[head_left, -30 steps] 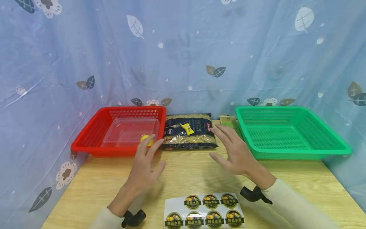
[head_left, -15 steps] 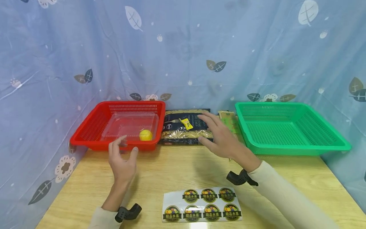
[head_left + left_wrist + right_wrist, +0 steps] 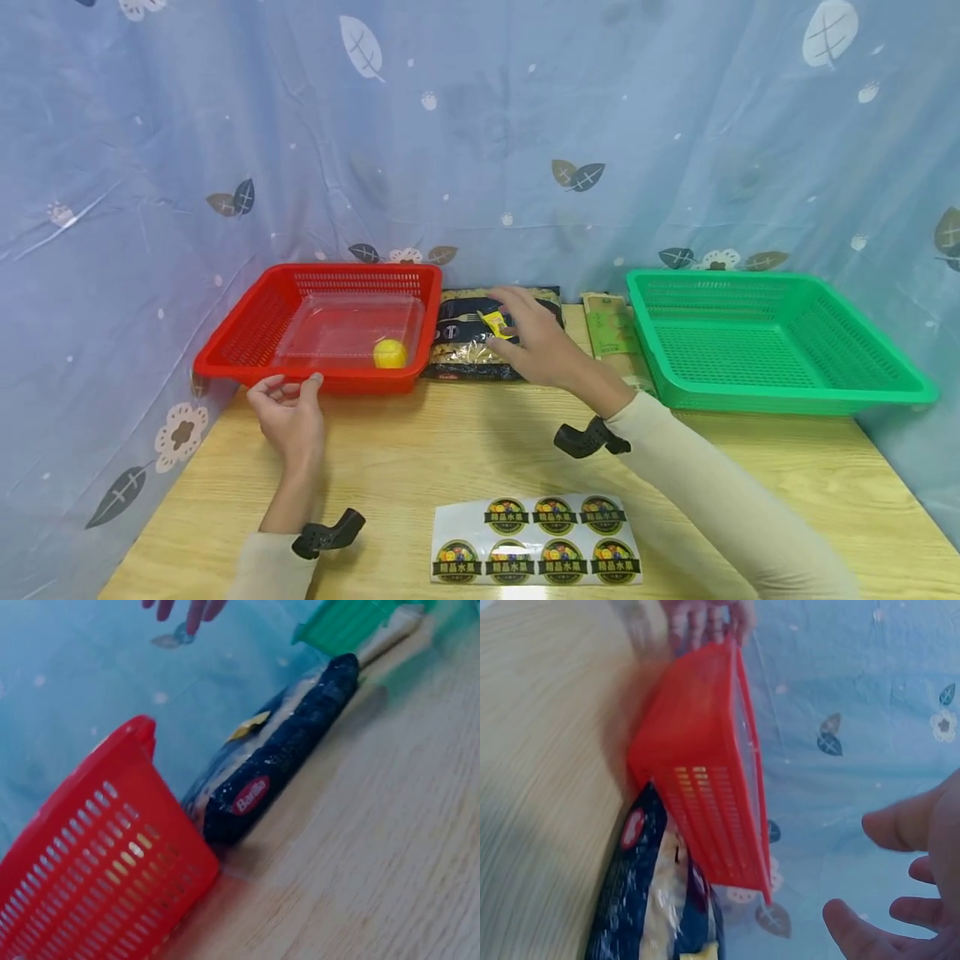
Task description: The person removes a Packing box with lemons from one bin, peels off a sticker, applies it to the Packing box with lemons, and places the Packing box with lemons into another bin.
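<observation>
Head view looks far and down; closer, left wrist faces right, right wrist left, sharing the red basket [image 3: 112, 847].

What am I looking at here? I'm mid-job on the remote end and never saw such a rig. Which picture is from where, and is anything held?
There is no machine, just a person's left hand and right hand. The wide picture is from a camera on the head; the two tilted ones are from cameras on the left and right wrists. On the table, left to right: a red basket with a clear tray and yellow ball inside, a pasta bag with a yellow packet on top, a pouch and a green basket. A sticker sheet lies nearest the viewer. The left hand is at the red basket's front rim; I can't tell whether it grips it. The right hand hovers open by the pasta bag, holding nothing.
</observation>
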The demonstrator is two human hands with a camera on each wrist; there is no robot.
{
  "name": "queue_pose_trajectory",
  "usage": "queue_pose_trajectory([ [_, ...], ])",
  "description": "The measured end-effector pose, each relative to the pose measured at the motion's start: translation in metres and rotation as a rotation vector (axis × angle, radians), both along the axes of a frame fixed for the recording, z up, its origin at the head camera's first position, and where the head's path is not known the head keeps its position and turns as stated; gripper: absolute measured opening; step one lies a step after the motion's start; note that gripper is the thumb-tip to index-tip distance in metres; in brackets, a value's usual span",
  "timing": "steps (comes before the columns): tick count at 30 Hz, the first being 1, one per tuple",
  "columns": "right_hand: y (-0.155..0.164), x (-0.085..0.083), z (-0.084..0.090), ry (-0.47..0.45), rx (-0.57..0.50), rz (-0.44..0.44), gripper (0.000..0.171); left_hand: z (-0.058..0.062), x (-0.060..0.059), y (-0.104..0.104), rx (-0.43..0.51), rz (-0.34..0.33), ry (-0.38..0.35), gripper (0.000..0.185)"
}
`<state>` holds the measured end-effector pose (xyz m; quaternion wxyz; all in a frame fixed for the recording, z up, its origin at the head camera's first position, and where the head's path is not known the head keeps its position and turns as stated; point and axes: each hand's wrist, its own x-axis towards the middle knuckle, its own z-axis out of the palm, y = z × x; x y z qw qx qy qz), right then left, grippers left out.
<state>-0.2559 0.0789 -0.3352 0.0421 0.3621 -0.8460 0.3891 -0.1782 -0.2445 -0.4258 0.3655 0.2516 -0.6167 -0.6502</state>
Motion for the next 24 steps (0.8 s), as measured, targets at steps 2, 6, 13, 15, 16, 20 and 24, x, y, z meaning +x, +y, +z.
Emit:
queue_pose_trajectory([
  [2,-0.008,-0.005,0.0,-0.019,0.007,-0.003,0.061,-0.002,-0.004,-0.003,0.114,-0.019,0.028,0.044],
  [6,-0.029,-0.013,-0.002,-0.054,0.01,-0.02,0.056,-0.007,-0.011,-0.011,0.257,-0.019,0.074,0.044],
  [13,-0.074,-0.023,-0.01,-0.089,-0.071,0.043,0.053,-0.006,-0.014,-0.018,0.421,0.0,0.198,0.037],
  [15,-0.085,-0.025,-0.011,-0.08,-0.068,0.046,0.054,-0.003,-0.016,-0.017,0.472,-0.001,0.236,0.035],
  [16,-0.091,-0.027,-0.011,-0.08,-0.07,0.044,0.054,-0.002,-0.018,-0.016,0.496,0.001,0.251,0.034],
  [20,-0.109,-0.034,-0.009,-0.095,-0.079,-0.016,0.06,0.003,-0.027,-0.012,0.597,0.039,0.319,0.032],
  [24,-0.126,-0.042,-0.009,-0.135,-0.059,-0.094,0.067,0.004,-0.035,-0.009,0.644,0.101,0.352,0.032],
])
